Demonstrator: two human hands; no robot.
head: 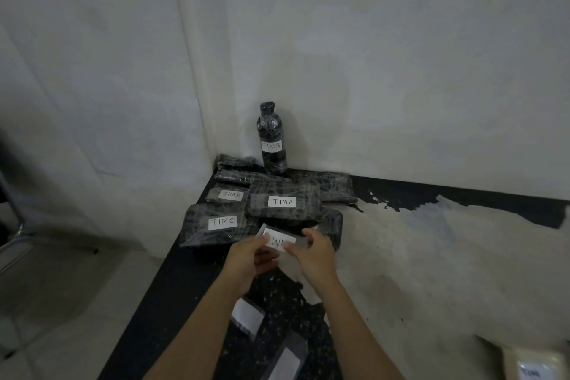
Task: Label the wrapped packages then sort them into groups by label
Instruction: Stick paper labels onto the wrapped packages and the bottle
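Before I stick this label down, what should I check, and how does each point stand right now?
1. Grip on the label: ok; left hand and right hand pinch its ends.
2. Label text readable: cannot tell; fingers cover part of the writing.
3. Package awaiting a label: ok; the rear package shows none.
4. Groups separated: not ok; the TIMC package lies against the large TIMA package, close to the small TIMA package.
5. TIMB bottle stable: ok; it stands upright by the wall.
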